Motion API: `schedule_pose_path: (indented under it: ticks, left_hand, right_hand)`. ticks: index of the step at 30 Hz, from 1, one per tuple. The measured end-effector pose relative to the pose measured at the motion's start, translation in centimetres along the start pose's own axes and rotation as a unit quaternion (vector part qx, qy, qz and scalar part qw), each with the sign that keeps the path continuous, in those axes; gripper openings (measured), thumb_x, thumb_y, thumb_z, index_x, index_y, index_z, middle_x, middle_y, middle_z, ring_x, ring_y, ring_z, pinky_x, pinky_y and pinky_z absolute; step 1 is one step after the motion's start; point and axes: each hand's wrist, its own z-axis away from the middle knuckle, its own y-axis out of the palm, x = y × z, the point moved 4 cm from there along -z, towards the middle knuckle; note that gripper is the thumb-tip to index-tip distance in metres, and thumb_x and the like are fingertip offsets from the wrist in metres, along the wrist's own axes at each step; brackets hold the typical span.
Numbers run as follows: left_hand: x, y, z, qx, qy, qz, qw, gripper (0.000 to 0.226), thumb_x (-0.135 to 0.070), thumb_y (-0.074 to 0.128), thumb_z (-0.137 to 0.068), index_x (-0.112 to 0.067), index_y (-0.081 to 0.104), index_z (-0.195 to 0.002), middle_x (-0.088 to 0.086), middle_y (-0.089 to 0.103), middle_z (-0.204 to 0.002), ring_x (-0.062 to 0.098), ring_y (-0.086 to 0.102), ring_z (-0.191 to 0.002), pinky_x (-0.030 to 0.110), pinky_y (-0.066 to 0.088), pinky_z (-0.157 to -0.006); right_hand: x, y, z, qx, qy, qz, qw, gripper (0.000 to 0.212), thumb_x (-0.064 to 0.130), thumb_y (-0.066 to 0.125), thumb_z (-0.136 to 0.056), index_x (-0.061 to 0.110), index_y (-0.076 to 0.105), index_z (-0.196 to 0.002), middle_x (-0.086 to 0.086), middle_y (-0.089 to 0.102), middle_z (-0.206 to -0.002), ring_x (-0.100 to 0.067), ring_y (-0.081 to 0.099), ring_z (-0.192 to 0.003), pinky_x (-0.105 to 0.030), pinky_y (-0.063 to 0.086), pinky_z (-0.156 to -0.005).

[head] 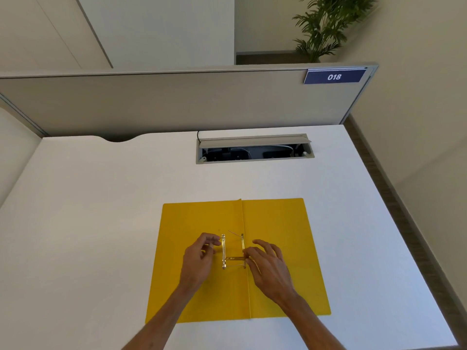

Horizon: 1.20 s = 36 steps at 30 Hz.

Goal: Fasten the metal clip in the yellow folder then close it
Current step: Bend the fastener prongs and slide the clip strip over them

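Note:
The yellow folder (278, 223) lies open and flat on the white desk, its spine fold running down the middle. A gold metal clip (233, 251) sits just left of the fold, with two long bars and a short cross strip. My left hand (198, 261) pinches the left bar near its upper end. My right hand (269, 266) rests on the right flap, its fingertips on the right end of the cross strip. One thin prong sticks up at the clip's top.
The white desk (101, 210) has an open cable tray (254, 150) at the back centre. A grey partition (177, 102) with a blue "018" sign (334, 77) stands behind. The desk's right edge drops off to the floor.

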Motion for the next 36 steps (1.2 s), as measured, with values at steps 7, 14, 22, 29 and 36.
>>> schedule_pose_path:
  ticks: [7, 14, 22, 29, 36]
  left_hand:
    - [-0.7, 3.5, 0.5, 0.165, 0.012, 0.017, 0.986, 0.042, -0.006, 0.05, -0.114, -0.038, 0.067, -0.136, -0.019, 0.078, -0.129, -0.004, 0.064, -0.129, 0.027, 0.054, -0.096]
    - [0.3, 4.9, 0.5, 0.242, 0.05, -0.079, 0.966, 0.061, -0.003, 0.042, -0.114, -0.045, 0.047, -0.158, -0.025, 0.061, -0.151, -0.001, 0.042, -0.151, 0.035, 0.034, -0.125]
    - [0.3, 4.8, -0.1, 0.282, 0.143, -0.275, 0.908, 0.062, -0.01, 0.044, -0.11, -0.045, 0.037, -0.161, -0.019, 0.049, -0.162, 0.008, 0.023, -0.161, 0.045, 0.032, -0.128]
    - [1.3, 5.9, 2.0, 0.252, 0.219, -0.39, 0.858, 0.062, -0.077, 0.029, -0.106, -0.053, 0.025, -0.163, -0.026, 0.032, -0.173, 0.015, 0.016, -0.167, 0.049, 0.019, -0.134]
    - [0.5, 7.7, 3.6, 0.174, 0.266, -0.414, 0.853, 0.045, -0.051, 0.029, -0.117, -0.038, 0.046, -0.157, -0.013, 0.049, -0.167, 0.023, 0.043, -0.156, 0.047, 0.042, -0.126]
  right_hand:
    - [-1.0, 0.6, 0.8, 0.027, 0.024, 0.037, 0.999, 0.024, 0.033, 0.047, -0.109, 0.036, 0.064, -0.125, 0.018, 0.073, -0.129, -0.015, 0.048, -0.147, -0.047, 0.04, -0.12]
    - [-1.4, 0.4, 1.2, 0.028, 0.049, -0.008, 0.998, 0.029, 0.03, 0.053, -0.108, 0.035, 0.066, -0.134, 0.018, 0.07, -0.133, -0.012, 0.048, -0.146, -0.043, 0.041, -0.116]
    - [-2.6, 0.3, 0.4, 0.049, 0.142, -0.136, 0.979, 0.019, 0.028, 0.068, -0.101, 0.033, 0.073, -0.118, 0.023, 0.068, -0.125, -0.004, 0.046, -0.142, -0.036, 0.036, -0.111]
    - [-4.4, -2.3, 0.2, -0.024, 0.309, -0.412, 0.857, 0.01, 0.015, 0.079, -0.094, 0.019, 0.08, -0.103, 0.003, 0.078, -0.101, -0.017, 0.07, -0.101, -0.033, 0.057, -0.087]
    - [-2.7, -2.9, 0.6, 0.028, 0.331, -0.565, 0.755, 0.014, 0.014, 0.079, -0.094, 0.005, 0.078, -0.105, -0.017, 0.079, -0.095, -0.024, 0.073, -0.088, -0.039, 0.056, -0.08]
